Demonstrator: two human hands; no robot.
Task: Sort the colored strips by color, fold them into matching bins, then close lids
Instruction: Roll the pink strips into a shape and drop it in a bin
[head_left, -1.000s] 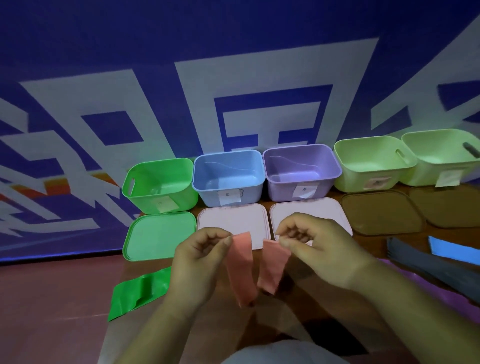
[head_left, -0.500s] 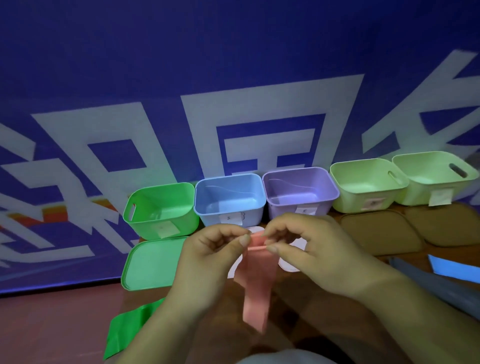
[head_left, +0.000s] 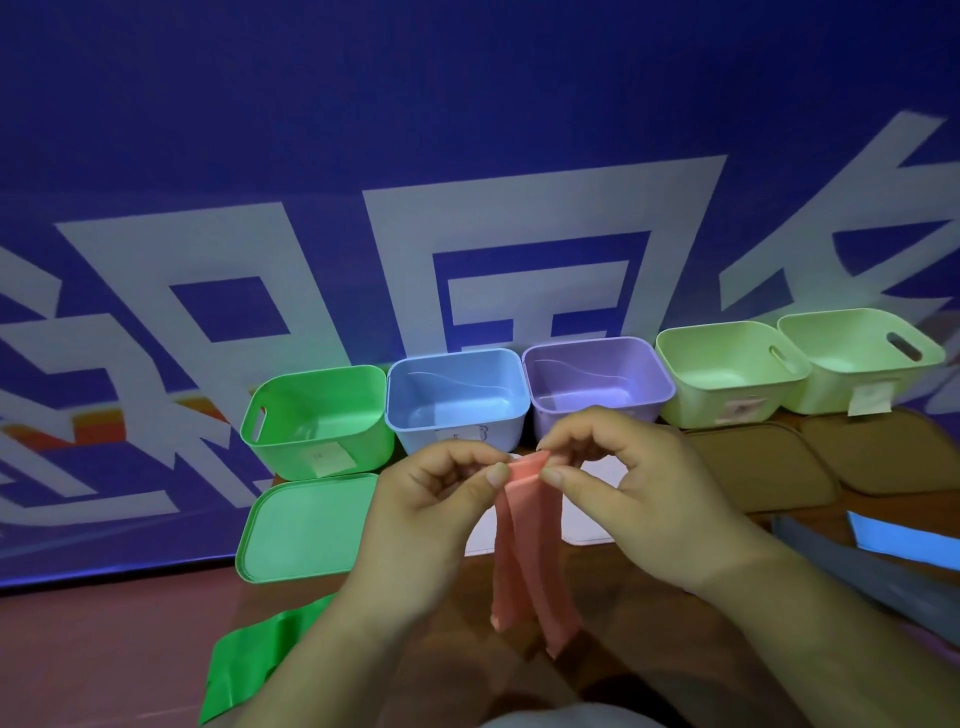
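Both my hands pinch the top of a doubled pink strip.

My left hand (head_left: 431, 512) and right hand (head_left: 641, 499) each grip the pink strip (head_left: 519, 561) at its top edge between thumb and forefinger, fingertips close together; its two lengths hang side by side below my hands. Beyond my hands a row of open bins stands: a green bin (head_left: 332, 441) past my left hand, a blue bin (head_left: 415, 431) and a purple bin (head_left: 597, 379) straight ahead, two pale green bins (head_left: 727, 358) past my right. A green lid (head_left: 306, 525) lies left of my left hand, a green strip (head_left: 249, 660) beside my left forearm, and a grey strip (head_left: 857, 571) and a blue strip (head_left: 904, 540) right of my right wrist.
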